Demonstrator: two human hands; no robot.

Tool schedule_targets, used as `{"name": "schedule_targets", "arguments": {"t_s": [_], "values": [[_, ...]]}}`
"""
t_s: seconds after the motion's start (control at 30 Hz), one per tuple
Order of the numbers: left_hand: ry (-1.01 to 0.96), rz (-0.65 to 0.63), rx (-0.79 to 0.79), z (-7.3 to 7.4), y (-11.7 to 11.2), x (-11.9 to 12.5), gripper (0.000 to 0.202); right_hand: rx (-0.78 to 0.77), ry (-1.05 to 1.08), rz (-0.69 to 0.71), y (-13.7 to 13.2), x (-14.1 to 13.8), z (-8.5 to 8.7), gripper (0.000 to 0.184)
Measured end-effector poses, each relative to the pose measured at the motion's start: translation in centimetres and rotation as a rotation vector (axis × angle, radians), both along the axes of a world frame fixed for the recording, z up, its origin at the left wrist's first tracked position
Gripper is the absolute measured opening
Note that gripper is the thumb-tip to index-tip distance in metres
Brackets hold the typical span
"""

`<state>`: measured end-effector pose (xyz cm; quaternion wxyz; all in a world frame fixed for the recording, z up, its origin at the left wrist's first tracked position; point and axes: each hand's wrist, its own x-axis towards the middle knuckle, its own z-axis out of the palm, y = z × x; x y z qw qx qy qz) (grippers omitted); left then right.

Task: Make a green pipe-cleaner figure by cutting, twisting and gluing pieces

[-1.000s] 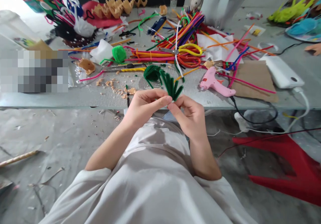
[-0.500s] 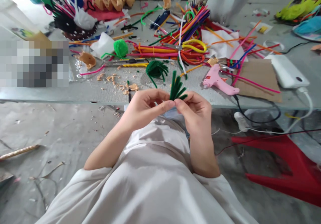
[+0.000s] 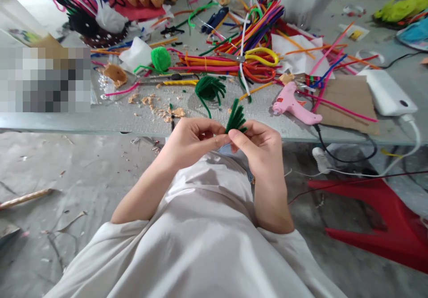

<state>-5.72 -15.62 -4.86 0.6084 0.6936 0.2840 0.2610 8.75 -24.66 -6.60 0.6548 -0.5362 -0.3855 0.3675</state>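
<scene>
A small bundle of dark green pipe cleaners (image 3: 236, 116) fans upward from between my hands, just in front of the table edge. My left hand (image 3: 192, 140) pinches the bundle's base with thumb and fingers. My right hand (image 3: 262, 149) is closed on the same base from the right side, fingers curled. A second dark green pipe cleaner tuft (image 3: 209, 88) lies on the table (image 3: 100, 122) just beyond my hands.
A pink glue gun (image 3: 294, 106) with a black cord lies right of my hands. Yellow-handled scissors (image 3: 259, 57) rest on a heap of coloured pipe cleaners (image 3: 234, 48). There is a green yarn ball (image 3: 160, 59), a white power bank (image 3: 388, 93), cardboard (image 3: 344, 102), and a red stool (image 3: 377, 218) on the floor.
Both hands have drawn closer together on the bundle and the green ends have tilted from leaning left to fanning up and right. The view shifted slightly.
</scene>
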Motion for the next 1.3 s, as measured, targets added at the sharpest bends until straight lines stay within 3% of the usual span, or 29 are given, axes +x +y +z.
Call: {"name": "schedule_targets", "arguments": {"t_s": [0.27,0.53,0.67,1.0,1.3], "values": [[-0.05,-0.042,-0.069,0.4,0.3,0.4,0.024,0.077,-0.021,-0.079,0.3,-0.1,-0.4,0.018],[-0.01,-0.022,0.135,0.5,0.5,0.3,0.017,0.109,0.05,0.054,0.5,0.2,-0.1,0.014],[0.015,0.008,0.197,0.3,0.3,0.2,0.017,0.076,-0.039,0.057,0.3,0.1,0.6,0.013],[-0.097,-0.15,0.052,-0.1,0.6,0.2,0.024,0.102,-0.124,0.025,0.2,0.3,0.8,0.016],[-0.171,-0.096,-0.022,-1.1,0.4,0.4,0.034,0.108,-0.118,-0.037,0.6,0.0,0.3,0.026]]}}
